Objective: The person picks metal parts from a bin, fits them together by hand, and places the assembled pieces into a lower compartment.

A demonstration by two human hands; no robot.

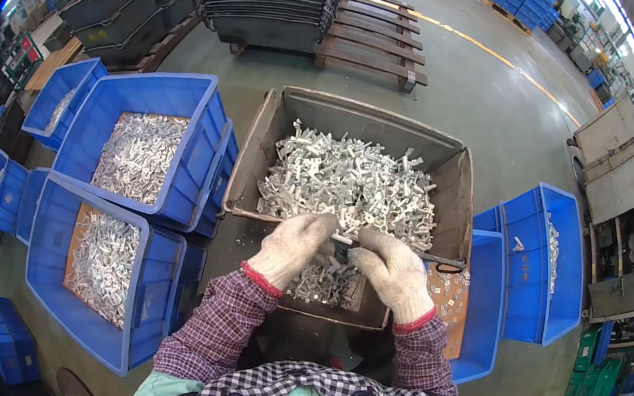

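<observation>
My left hand (292, 249), in a white knit glove with a red cuff, is closed with its fingertips at a small silvery metal part (342, 238). Close beside it, my right hand (395, 274), gloved the same way, has its fingers bent inward; what they pinch is hidden. Both hands are over the near edge of a worn grey metal bin (455, 167) heaped with small metal parts (347, 178). Beneath my hands sits a smaller tray (375, 316) holding darker small metal pieces (322, 282), partly covered by the gloves.
Blue bins (57, 190) with similar parts stand to the left, some stacked. On the right are more blue bins (488, 298), one with scattered flat pieces on a brown sheet. Stacked dark trays (270, 2) and a wooden pallet (375, 43) stand behind; a metal cabinet (619, 188) is far right.
</observation>
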